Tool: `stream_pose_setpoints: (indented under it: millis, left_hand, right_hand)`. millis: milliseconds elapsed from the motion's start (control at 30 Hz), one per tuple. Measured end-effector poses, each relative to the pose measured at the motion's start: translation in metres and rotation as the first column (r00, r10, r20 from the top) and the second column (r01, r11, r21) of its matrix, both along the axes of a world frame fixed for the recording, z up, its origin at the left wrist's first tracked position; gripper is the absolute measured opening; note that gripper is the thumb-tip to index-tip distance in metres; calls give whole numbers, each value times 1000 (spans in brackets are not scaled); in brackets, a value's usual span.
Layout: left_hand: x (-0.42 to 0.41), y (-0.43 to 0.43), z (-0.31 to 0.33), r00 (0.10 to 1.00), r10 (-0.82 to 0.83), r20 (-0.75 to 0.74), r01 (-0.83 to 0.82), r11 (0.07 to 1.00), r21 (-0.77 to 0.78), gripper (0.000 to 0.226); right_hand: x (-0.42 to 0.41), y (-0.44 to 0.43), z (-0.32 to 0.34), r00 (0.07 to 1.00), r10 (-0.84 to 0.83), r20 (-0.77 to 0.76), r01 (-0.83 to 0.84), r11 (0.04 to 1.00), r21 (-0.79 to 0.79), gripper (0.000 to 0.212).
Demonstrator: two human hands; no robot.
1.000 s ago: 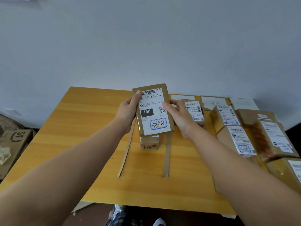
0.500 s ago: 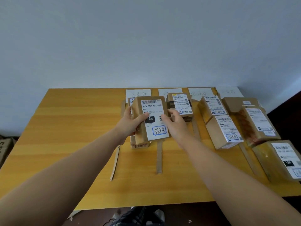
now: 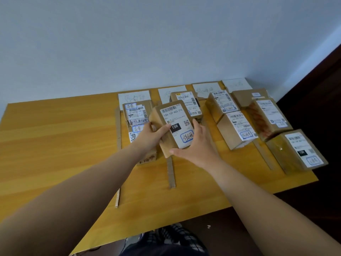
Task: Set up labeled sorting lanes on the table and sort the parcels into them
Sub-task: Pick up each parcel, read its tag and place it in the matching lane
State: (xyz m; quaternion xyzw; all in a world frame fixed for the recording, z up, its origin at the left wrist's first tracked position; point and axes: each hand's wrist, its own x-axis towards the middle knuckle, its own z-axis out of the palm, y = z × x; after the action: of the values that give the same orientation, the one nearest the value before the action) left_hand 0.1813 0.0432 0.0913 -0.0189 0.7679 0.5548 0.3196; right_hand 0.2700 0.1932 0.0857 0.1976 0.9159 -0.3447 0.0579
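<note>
Both hands grip one brown parcel (image 3: 173, 126) at frame centre: left hand (image 3: 150, 137) on its left side, right hand (image 3: 197, 146) at its lower right. White label reads 15H, with a blue-boxed scrawl, possibly a name. Cardboard strips (image 3: 170, 172) mark lanes on the table (image 3: 55, 145); other parcels (image 3: 236, 130) lie upper right.

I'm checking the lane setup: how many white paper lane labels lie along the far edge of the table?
4, in a row along the far edge: leftmost label, second label partly behind a parcel, third label, rightmost label. Parcels could hide others.
</note>
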Motion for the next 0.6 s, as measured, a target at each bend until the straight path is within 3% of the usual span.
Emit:
stream_pose_setpoints:
  millis: [167,433,600]
  left_hand:
    - [2,3,-6,981,-169,-97,152,975,-160,68]
    - [13,2,-20,986,-136,-100,116,976,-185,50]
    - [17,-2,-23,986,-115,-120,91,978,-187,45]
  right_hand:
    - [21,30,-16,994,-105,14,104,991,82,119]
    - [41,35,-54,978,-202,56,191,969,159,109]
    - [39,33,-66,963,-210,169,177,966,191,105]
